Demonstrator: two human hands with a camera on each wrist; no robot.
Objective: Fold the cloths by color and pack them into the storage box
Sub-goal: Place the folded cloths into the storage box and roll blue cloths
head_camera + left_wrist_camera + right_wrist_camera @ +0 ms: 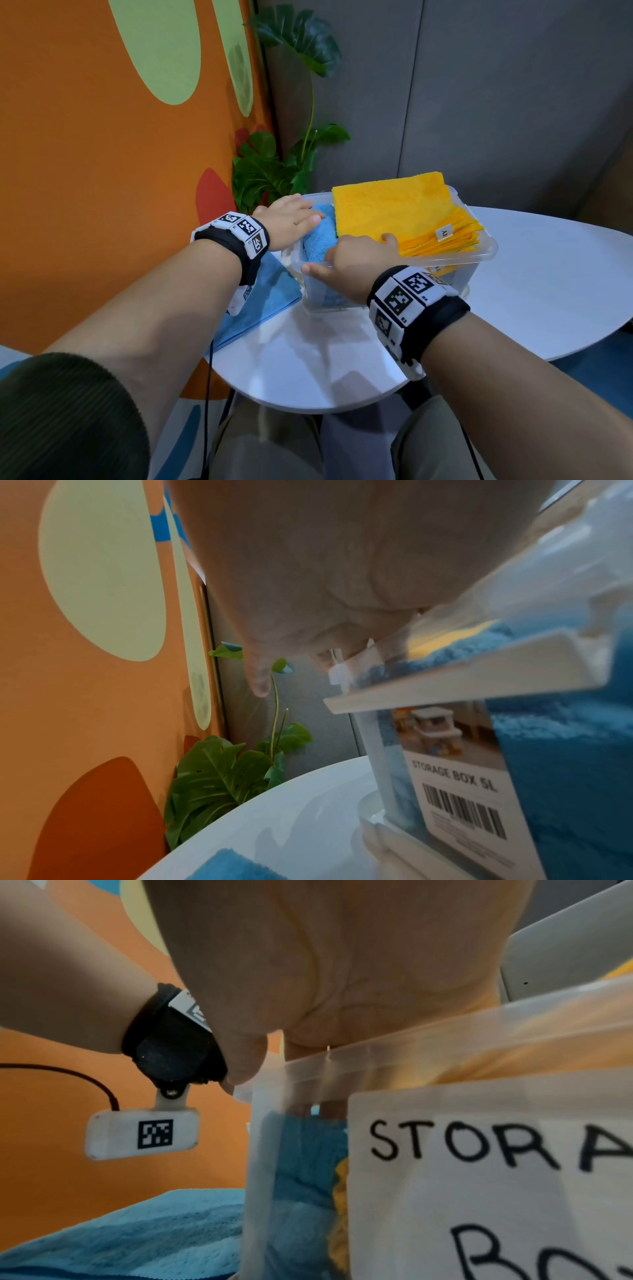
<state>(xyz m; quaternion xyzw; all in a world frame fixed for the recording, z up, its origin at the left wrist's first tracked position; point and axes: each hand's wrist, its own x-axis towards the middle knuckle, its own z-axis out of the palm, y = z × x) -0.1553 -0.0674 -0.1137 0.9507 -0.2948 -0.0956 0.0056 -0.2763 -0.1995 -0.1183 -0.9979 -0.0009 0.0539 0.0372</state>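
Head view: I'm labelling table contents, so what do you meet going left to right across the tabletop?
Flat blue cloth on the table → left hand → folded blue cloth in the storage box → right hand → yellow cloths → bare white table.

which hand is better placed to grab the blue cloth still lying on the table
Left. The left hand is nearest the unpacked blue cloth, which lies beside the storage box; the right hand is across the box.
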